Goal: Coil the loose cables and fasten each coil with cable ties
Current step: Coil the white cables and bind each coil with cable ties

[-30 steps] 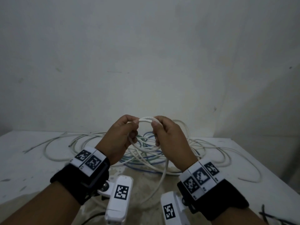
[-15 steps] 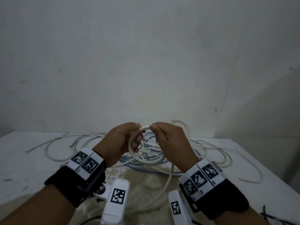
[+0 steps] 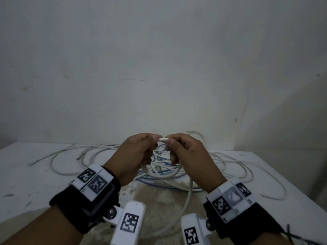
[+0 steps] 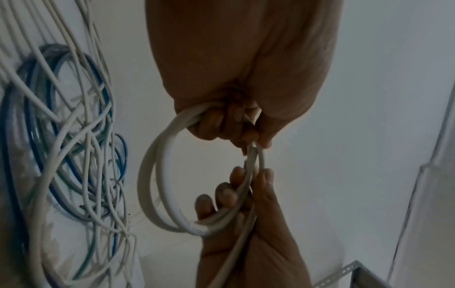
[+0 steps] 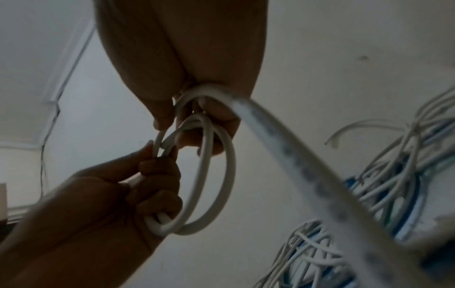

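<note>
Above the cable tangle (image 3: 123,163) on the table (image 3: 35,174), in the head view, the left hand (image 3: 136,152) and right hand (image 3: 187,152) meet, both raised clear of the surface. Each pinches the top of a small white coil (image 3: 162,175) between thumb and curled fingers — presumably so the loops hang free of the tangle and keep their round shape. A tail of the same cable drops from the coil toward the near edge, well in front of the tangle.

In the left wrist view, the left hand (image 4: 234,78) closes its fingers round two loops of the coil (image 4: 157,185); the right hand (image 4: 246,214) grips the opposite side, beside the tangle (image 4: 68,155) at frame left.

In the right wrist view, the right hand (image 5: 197,78) curls round the coil (image 5: 216,185) with the tail (image 5: 307,165) running out past it — likely feeding the next loop. The left hand (image 5: 110,194) clamps the gathered turns. No cable tie is visible; fastening is judged still ahead.
</note>
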